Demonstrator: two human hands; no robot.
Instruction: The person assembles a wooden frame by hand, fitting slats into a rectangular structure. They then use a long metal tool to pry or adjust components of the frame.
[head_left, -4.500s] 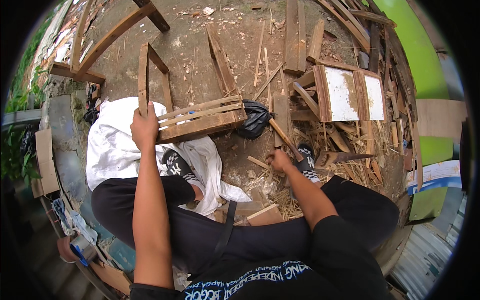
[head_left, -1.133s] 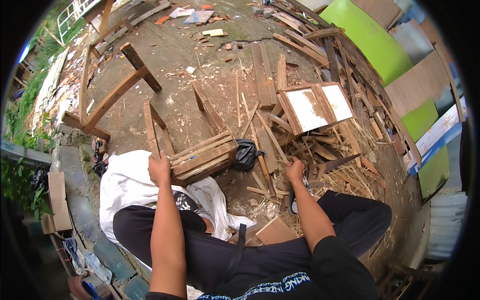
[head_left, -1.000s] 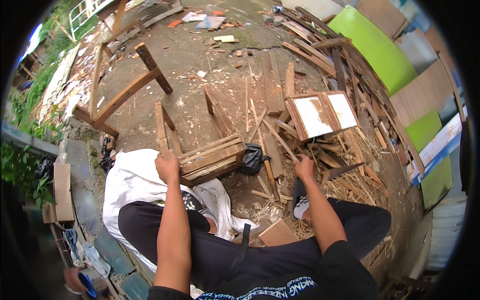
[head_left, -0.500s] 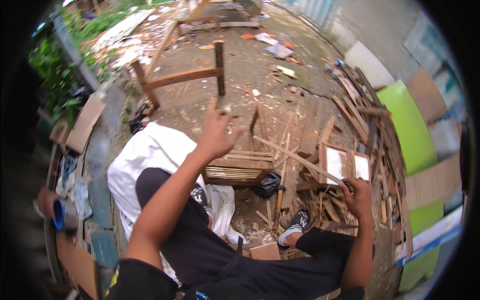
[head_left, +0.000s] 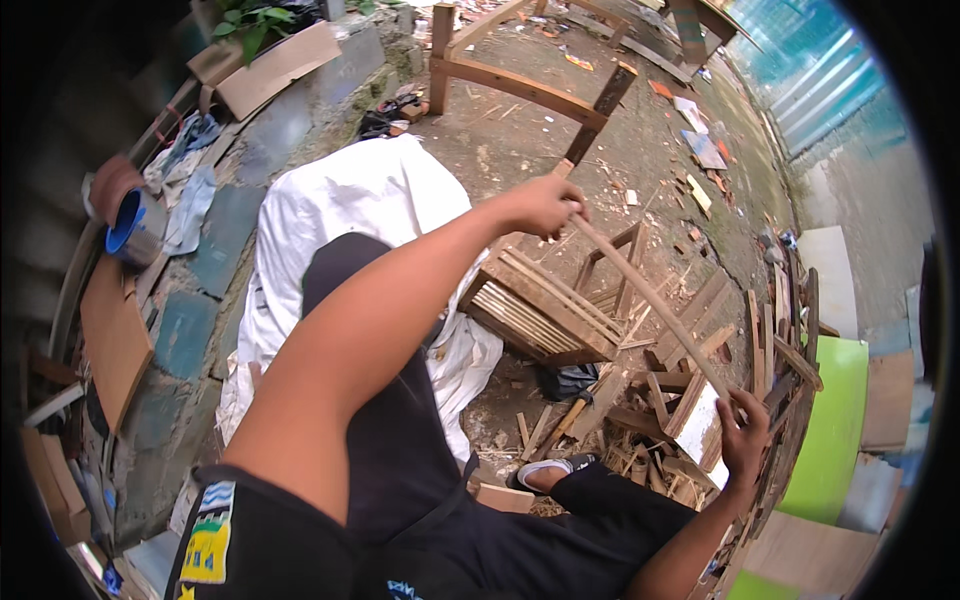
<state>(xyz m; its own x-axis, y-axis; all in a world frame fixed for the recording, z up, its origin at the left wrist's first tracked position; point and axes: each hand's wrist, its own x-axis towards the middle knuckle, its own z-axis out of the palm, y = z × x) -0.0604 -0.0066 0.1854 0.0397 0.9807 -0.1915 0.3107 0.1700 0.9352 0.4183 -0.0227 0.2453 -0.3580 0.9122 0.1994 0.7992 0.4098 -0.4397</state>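
A long, thin wooden strip (head_left: 655, 298) slants between my two hands, held off the ground. My left hand (head_left: 545, 205) has its fingers closed around the far end. The near end is pinched between the fingers of my right hand (head_left: 742, 435), beside a pile of scrap wood. Below the strip lies a slatted wooden piece (head_left: 545, 305), tipped on the ground in front of my knees. A small framed panel with a white face (head_left: 702, 430) rests near my right hand.
White cloth (head_left: 350, 195) spreads by my left leg. A wooden frame (head_left: 530, 88) stands ahead. A black plastic bag (head_left: 568, 380) lies among offcuts. On the left are a blue-lined bucket (head_left: 135, 228) and a low block wall; a green board (head_left: 825, 430) leans at the right.
My left hand, open and empty before, has closed on the strip's far end. My right hand still holds the other end. The whole view has turned leftward.
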